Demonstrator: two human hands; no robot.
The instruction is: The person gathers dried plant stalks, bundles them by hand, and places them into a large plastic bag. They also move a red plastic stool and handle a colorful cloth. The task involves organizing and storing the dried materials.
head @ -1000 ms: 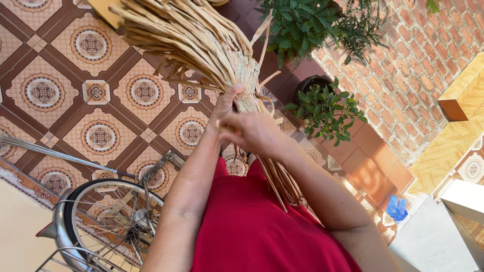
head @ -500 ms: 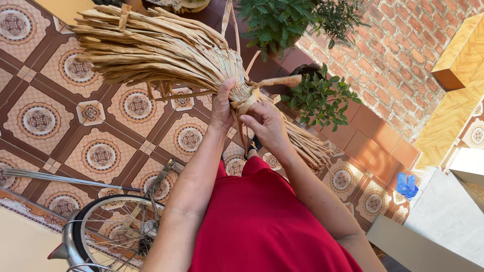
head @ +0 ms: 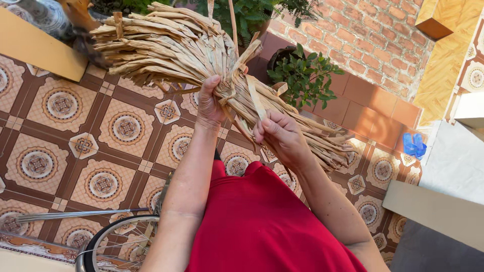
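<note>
A thick bundle of dried tan leaf strips (head: 171, 48) fans out to the upper left and tapers toward the right (head: 322, 143). My left hand (head: 210, 103) grips the bundle at its narrow waist. My right hand (head: 282, 133) sits just right of it, pinching a flat binding strip (head: 255, 95) that runs up across the waist. Loose strip ends stick up above the waist.
Patterned brown floor tiles (head: 103, 184) lie below. A potted green plant (head: 302, 75) stands by a brick wall (head: 373, 30). A bicycle wheel (head: 118, 247) is at the lower left. A blue object (head: 413, 144) lies at the right, near a pale step (head: 433, 209).
The bundle has swung so its fan points more to the upper left. My right hand has drawn the binding strip away from the waist, down to the right.
</note>
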